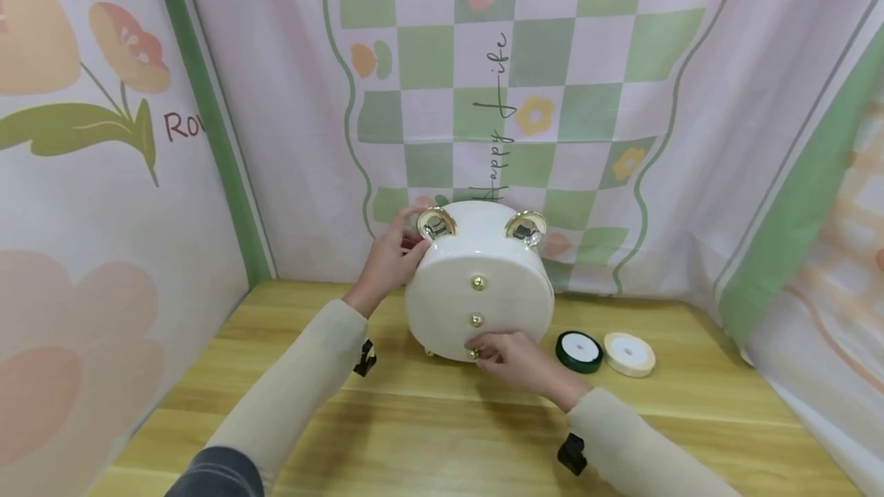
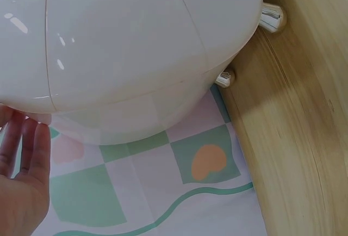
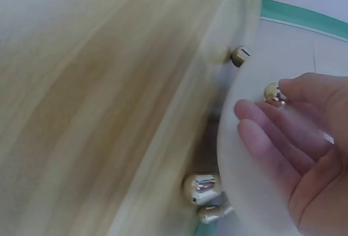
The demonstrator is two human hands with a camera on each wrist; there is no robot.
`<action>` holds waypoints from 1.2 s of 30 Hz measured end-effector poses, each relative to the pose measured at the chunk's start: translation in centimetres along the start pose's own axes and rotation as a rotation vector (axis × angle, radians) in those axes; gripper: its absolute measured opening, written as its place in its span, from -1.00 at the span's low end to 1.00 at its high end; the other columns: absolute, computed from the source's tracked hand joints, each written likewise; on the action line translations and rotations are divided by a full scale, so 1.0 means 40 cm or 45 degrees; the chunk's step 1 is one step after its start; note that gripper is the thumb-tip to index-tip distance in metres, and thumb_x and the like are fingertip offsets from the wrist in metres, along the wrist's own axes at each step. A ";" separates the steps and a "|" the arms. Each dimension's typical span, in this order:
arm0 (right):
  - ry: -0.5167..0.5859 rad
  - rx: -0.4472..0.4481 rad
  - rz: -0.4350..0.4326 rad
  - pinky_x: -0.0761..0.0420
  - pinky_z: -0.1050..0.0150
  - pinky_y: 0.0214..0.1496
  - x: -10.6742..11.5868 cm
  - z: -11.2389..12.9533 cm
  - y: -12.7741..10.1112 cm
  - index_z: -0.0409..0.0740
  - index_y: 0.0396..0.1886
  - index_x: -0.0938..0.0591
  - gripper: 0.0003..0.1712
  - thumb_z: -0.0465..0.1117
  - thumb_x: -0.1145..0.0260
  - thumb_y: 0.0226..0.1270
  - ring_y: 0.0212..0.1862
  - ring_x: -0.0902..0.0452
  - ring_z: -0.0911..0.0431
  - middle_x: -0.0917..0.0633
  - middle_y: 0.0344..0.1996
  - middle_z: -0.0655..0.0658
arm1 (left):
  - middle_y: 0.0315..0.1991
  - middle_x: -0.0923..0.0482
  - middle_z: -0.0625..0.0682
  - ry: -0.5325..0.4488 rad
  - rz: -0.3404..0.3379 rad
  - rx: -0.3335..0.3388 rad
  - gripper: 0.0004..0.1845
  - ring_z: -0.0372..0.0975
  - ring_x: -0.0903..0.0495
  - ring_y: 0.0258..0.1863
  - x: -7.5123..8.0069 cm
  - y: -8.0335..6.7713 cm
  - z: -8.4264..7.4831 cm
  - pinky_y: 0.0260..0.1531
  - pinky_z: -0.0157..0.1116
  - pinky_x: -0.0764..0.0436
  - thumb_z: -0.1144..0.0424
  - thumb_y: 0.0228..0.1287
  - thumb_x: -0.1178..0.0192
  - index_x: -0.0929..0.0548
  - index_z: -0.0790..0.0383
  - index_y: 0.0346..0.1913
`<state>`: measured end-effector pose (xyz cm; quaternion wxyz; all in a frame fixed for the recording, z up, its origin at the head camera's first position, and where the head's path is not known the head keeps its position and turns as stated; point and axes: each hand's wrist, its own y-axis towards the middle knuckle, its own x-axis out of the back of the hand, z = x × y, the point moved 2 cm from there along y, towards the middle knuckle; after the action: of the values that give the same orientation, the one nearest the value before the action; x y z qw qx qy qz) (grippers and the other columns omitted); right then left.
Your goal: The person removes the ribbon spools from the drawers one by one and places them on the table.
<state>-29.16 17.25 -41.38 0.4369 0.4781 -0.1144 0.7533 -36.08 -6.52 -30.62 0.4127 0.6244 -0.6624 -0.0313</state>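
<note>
A glossy white, rounded storage box (image 1: 442,301) stands on the table, with two gold ear-shaped pieces on top and three round gold knobs down its front. My left hand (image 1: 394,259) rests against the box's upper left side, close by the left gold ear (image 1: 437,223); in the left wrist view its fingers (image 2: 39,149) lie fairly straight at the box's surface. Low on the front, my right hand (image 1: 518,359) pinches the bottom gold knob (image 3: 273,93) between thumb and index finger. Its other fingers (image 3: 266,143) are spread before the white front.
Right of the box lie a dark green ribbon roll (image 1: 578,351) and a cream ribbon roll (image 1: 629,353), side by side on the wooden table (image 1: 414,436). A checkered curtain (image 1: 483,60) hangs right behind the box. Small gold feet (image 2: 272,17) hold the box up.
</note>
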 end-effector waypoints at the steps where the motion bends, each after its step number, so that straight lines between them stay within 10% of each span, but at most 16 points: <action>1: 0.001 -0.003 -0.006 -0.71 0.18 -0.13 -0.001 0.000 0.001 -0.16 0.02 -0.71 -0.74 -0.38 -0.33 0.36 -0.14 -0.69 0.11 -0.75 -0.09 -0.11 | -0.18 -0.63 0.11 -0.002 0.000 -0.001 -0.41 -0.06 -0.67 -0.16 0.000 0.000 0.000 -0.13 -0.15 -0.70 0.27 0.46 -0.20 -0.26 -0.14 0.43; 17: -0.018 -0.031 -0.178 -0.68 0.34 -0.20 -0.016 -0.012 0.009 -0.09 -0.15 -0.80 -0.82 -0.34 -0.45 0.26 -0.22 -0.70 0.19 -0.79 -0.23 0.00 | -0.18 -0.62 0.10 0.002 0.006 -0.002 -0.42 -0.07 -0.67 -0.16 -0.002 0.003 0.000 -0.13 -0.16 -0.70 0.25 0.47 -0.20 -0.26 -0.08 0.44; 36: 0.073 -0.072 -0.103 -0.66 0.42 -0.23 -0.024 0.012 -0.023 -0.12 -0.10 -0.80 -0.81 -0.29 -0.42 0.32 -0.18 -0.73 0.17 -0.79 -0.20 -0.04 | -0.19 -0.63 0.10 0.024 -0.008 0.002 -0.42 -0.08 -0.67 -0.17 -0.002 0.001 0.000 -0.13 -0.16 -0.69 0.24 0.47 -0.21 -0.26 -0.12 0.43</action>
<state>-28.00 17.00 -42.13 0.4836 0.4479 -0.1036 0.7449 -36.13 -6.45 -30.63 0.4182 0.6271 -0.6566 -0.0264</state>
